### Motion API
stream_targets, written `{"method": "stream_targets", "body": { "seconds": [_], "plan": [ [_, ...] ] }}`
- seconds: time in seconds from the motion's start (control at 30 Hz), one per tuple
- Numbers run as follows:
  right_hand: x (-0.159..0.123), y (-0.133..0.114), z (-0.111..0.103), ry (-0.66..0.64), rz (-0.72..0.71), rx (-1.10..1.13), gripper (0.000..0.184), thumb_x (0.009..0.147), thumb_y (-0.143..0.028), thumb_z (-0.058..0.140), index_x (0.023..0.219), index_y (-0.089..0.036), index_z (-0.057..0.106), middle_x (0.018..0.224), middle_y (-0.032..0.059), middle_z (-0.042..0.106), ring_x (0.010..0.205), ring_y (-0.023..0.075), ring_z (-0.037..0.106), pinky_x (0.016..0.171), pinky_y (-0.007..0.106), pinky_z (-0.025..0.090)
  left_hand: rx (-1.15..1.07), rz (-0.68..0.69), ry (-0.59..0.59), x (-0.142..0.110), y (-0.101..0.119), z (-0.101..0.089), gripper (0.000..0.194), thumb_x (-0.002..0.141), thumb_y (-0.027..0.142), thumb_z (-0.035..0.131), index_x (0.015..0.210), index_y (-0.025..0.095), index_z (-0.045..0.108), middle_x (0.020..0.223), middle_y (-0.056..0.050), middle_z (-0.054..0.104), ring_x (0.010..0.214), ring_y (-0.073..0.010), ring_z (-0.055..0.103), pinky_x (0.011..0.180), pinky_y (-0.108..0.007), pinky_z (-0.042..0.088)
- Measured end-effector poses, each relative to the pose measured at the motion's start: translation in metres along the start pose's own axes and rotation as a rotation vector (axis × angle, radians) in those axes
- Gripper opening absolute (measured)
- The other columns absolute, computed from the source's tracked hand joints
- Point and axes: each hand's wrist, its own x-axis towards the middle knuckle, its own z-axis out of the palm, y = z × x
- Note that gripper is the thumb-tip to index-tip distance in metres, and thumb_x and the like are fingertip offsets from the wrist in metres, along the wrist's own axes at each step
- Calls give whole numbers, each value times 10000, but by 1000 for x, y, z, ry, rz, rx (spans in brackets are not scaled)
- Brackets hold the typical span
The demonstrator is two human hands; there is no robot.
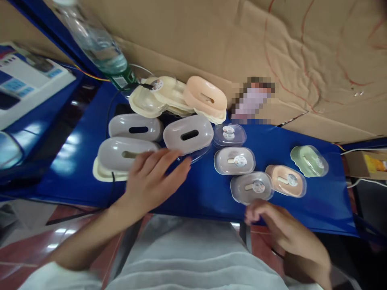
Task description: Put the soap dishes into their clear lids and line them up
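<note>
My left hand, fingers stretched out and apart, is over the right end of a grey oval plastic dish with a slot in its bottom. Whether it touches the dish I cannot tell. Just beyond its fingertips, another grey slotted dish lies tilted. At the table's front edge my right hand has its fingers curled in; anything inside them is hidden. It is nearest a grey lidded box with a clear cover and round sticker. Touching that box is a peach lidded box.
Behind the dishes are cream trays, a peach slotted dish and a water bottle. A green lidded box stands right on the blue table. Cardboard rises behind. A dark cable hangs at left.
</note>
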Motion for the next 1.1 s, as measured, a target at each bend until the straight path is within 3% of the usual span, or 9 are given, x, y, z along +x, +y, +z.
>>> {"method": "stream_targets", "body": {
  "seconds": [0.03,0.1,0.2,0.3,0.43,0.6,0.83,0.97,1.1],
  "plan": [
    [4,-2,8,0,-4,1,386,962,-135,604,1300,-258,745,1226,115,773,1126,297,731,1045,530,596,158,52,17,22,3,14,322,954,241,772,1267,308,744,1229,-69,802,1080,-286,766,936,-436,588],
    [21,-7,30,3,-26,1,406,953,-114,606,1313,-251,737,1236,118,772,1120,295,732,1043,525,592,296,15,-140,53,7,40,430,991,303,749,1405,209,680,1418,-185,712,1261,-371,698,1043,-533,545],
    [49,-4,62,13,-86,-8,416,966,-66,547,1297,-237,732,1222,107,783,1087,270,739,1001,476,599,290,33,-211,68,9,58,353,1029,221,672,1377,160,679,1360,-170,744,1278,-368,684,1074,-538,521],
    [62,15,75,102,-102,-101,374,1007,-49,476,1232,-209,728,1166,98,802,1048,263,747,959,450,587,176,84,-104,52,13,57,237,1076,212,611,1289,185,712,1291,-104,790,1189,-292,726,1045,-470,519],
    [57,38,74,312,-69,-261,274,1067,-110,482,1169,-188,725,1055,100,808,946,261,739,869,424,546,115,190,12,14,34,47,233,1080,187,613,1288,204,717,1333,-87,787,1164,-250,734,1091,-455,478],
    [55,35,76,432,-81,-292,257,1096,-144,473,1136,-210,719,1021,87,800,911,237,716,825,401,533,53,281,-41,-37,60,56,282,1050,99,606,1270,212,740,1346,-90,776,1215,-247,709,1169,-479,421],
    [59,27,85,598,-191,-305,293,1072,-104,497,1255,-222,693,1096,83,795,995,249,725,873,413,561,16,317,-133,-67,55,89,321,1043,105,604,1333,198,704,1354,-100,742,1231,-268,661,1180,-502,396],
    [56,20,88,531,-317,-250,330,1061,-82,519,1316,-214,681,1164,94,789,1079,244,726,950,419,557,-71,240,-162,-63,53,92,309,1070,189,618,1372,216,678,1341,-82,734,1273,-246,641,1219,-472,388],
    [58,6,100,354,-394,-230,276,1109,-276,578,1355,-204,681,1254,113,787,1161,261,722,1020,444,543,-165,222,-186,-59,51,85,327,1105,211,552,1413,242,657,1372,-71,722,1311,-224,630,1230,-444,411]
  ]
}}
